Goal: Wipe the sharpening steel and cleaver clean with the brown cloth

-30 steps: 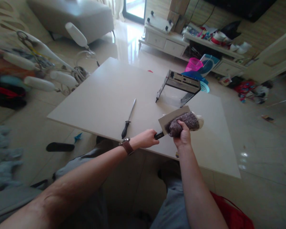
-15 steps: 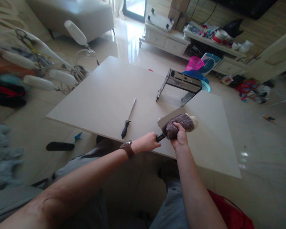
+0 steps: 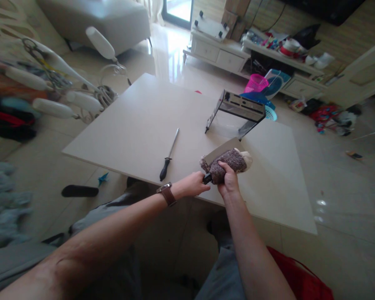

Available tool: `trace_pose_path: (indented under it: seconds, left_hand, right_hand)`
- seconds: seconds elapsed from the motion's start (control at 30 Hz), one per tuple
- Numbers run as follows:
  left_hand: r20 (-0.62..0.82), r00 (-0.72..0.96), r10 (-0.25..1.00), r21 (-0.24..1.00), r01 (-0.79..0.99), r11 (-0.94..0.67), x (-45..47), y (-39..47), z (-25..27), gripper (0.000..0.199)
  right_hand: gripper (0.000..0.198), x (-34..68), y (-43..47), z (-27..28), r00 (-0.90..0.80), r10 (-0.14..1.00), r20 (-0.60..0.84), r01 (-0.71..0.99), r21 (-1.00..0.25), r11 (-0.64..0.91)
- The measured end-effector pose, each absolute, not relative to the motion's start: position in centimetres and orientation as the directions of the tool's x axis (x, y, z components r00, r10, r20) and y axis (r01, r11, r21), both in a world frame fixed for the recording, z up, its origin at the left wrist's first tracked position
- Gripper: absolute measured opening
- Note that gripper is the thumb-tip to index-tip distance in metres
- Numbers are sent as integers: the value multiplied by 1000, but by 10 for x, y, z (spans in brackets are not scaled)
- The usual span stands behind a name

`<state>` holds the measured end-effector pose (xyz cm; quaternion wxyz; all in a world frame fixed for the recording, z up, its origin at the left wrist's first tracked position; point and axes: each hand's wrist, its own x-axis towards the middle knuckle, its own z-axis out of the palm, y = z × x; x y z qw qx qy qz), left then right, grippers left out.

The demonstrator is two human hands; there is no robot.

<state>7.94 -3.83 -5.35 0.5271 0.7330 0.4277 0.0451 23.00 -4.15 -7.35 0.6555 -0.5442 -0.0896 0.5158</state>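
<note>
My left hand grips the black handle of a broad cleaver over the near edge of the beige table. My right hand presses a fuzzy grey-brown cloth against the flat of the blade, close to the handle. The cloth covers most of the blade's lower part. A sharpening steel with a black handle lies on the table to the left of my hands. A clear knife rack with a dark slotted top stands behind the cleaver.
A clothes rack with white-tipped arms crowds the table's left side. A pink basket and a blue fan sit on the floor beyond the table. A low white cabinet lines the far wall. A dark slipper lies on the floor.
My right hand has slid the cloth leftward along the blade, toward the handle. The cleaver has tilted and shifted slightly left with it. My left hand has stayed on the handle.
</note>
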Motion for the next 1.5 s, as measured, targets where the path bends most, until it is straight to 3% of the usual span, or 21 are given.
trace_pose_path:
  seconds: [0.2, 0.47, 0.93, 1.07, 1.3, 1.5]
  left_hand:
    - [-355, 634, 687, 847, 529, -50, 78, -38, -57, 19]
    - [-338, 691, 639, 924, 372, 87, 76, -40, -51, 12]
    - [-214, 711, 670, 949, 315, -31, 68, -31, -61, 13]
    - [-194, 689, 698, 930, 355, -92, 69, -33, -58, 13]
    - [-214, 535, 817, 802, 574, -165, 79, -44, -63, 20]
    - [-171, 561, 810, 829, 527, -190, 77, -43, -63, 19]
  right_hand:
    - [36, 221, -44, -62, 504, 767, -396, -540, -838, -78]
    - [39, 234, -47, -49, 410, 862, -298, -350, -924, -153]
    - [38, 236, -48, -50, 369, 887, -276, -283, -943, -176]
    - [39, 232, -47, -53, 388, 875, -289, -313, -934, -170]
    - [42, 228, -43, -58, 370, 882, -292, -362, -919, -152]
    - [41, 226, -43, -60, 373, 878, -299, -397, -907, -140]
